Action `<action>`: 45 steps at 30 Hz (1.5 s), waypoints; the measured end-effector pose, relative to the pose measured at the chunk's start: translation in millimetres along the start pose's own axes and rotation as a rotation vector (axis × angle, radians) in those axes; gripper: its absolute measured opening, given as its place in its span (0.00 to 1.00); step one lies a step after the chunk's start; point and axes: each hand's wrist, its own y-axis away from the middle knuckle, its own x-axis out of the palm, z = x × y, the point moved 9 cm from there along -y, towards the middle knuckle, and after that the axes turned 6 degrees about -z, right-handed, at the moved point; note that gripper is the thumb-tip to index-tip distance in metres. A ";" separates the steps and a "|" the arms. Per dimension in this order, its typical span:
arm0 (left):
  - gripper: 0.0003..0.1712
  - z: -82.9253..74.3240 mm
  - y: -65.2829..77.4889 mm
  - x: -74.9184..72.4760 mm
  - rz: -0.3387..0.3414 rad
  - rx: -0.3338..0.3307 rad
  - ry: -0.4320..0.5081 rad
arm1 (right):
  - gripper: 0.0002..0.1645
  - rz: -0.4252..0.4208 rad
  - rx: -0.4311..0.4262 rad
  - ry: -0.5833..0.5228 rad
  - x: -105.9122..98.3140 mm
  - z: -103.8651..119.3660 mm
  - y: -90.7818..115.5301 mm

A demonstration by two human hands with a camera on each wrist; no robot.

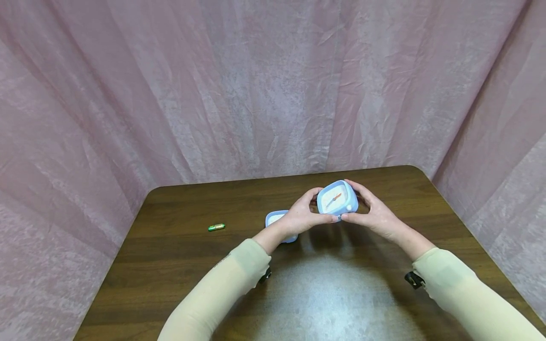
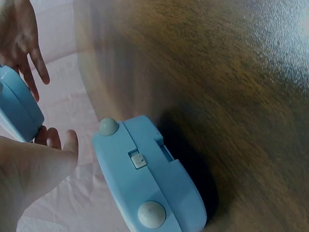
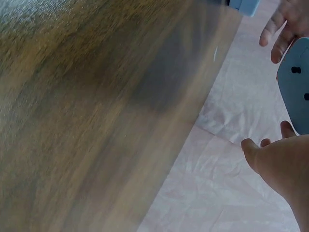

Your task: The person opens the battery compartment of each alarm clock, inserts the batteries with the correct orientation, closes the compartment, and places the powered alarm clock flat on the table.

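Observation:
A light blue alarm clock (image 1: 337, 198) with a white dial and orange hand is raised above the table between both hands, its face tilted up. My left hand (image 1: 304, 211) grips it from the left side, thumb along the lower edge. On the other side my right hand (image 1: 375, 214) holds it with the thumb below and fingers at the top. Dark knobs show on the back of the held clock (image 3: 295, 89) in the right wrist view. A second blue clock (image 2: 149, 179) stands on the table, partly hidden behind my left wrist in the head view.
A green battery (image 1: 216, 227) lies on the brown wooden table (image 1: 179, 274), left of the second clock. Pink curtains (image 1: 264, 94) hang behind the table and at both sides. The table's back edge is just beyond the hands.

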 end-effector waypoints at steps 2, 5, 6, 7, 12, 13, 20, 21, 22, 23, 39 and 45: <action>0.43 -0.1 -0.5 -2.2 -0.015 0.006 -0.026 | 0.56 0.000 0.007 0.025 0.1 -0.4 0.7; 0.44 0.2 -1.5 -4.8 -0.032 0.008 -0.059 | 0.59 0.006 0.026 0.077 0.8 -0.7 2.2; 0.44 0.0 -1.8 -5.5 -0.037 0.007 -0.070 | 0.60 0.007 0.029 0.096 0.9 -0.4 2.5; 0.44 -0.2 -2.0 -6.3 -0.041 0.008 -0.082 | 0.61 0.006 0.031 0.117 0.7 -0.2 2.7; 0.45 -4.5 -2.9 -9.0 -0.052 0.037 -0.134 | 0.64 -0.007 0.021 0.217 -1.4 5.7 2.7; 0.45 -4.6 -3.3 -9.3 -0.052 0.043 -0.148 | 0.63 -0.007 0.018 0.238 -1.9 7.5 2.7; 0.53 -1.4 -1.6 -12.0 -0.076 0.007 -0.287 | 0.62 0.014 -0.015 0.409 -5.3 16.1 2.5; 0.54 -0.8 -0.8 -12.4 -0.080 -0.008 -0.310 | 0.62 0.015 -0.016 0.429 -5.7 16.6 2.5; 0.55 -0.8 -0.1 -12.5 -0.082 -0.019 -0.328 | 0.63 0.016 -0.015 0.447 -6.1 17.2 2.5; 0.57 -0.8 0.6 -12.6 -0.084 -0.029 -0.348 | 0.63 0.017 -0.017 0.468 -6.1 17.9 2.4; 0.57 -4.7 2.0 -6.0 -0.085 -0.027 -0.593 | 0.66 0.051 0.039 0.559 -1.6 9.7 1.8; 0.57 -2.7 0.8 -3.4 -0.065 -0.022 -0.598 | 0.64 0.047 0.053 0.508 -0.7 4.8 0.9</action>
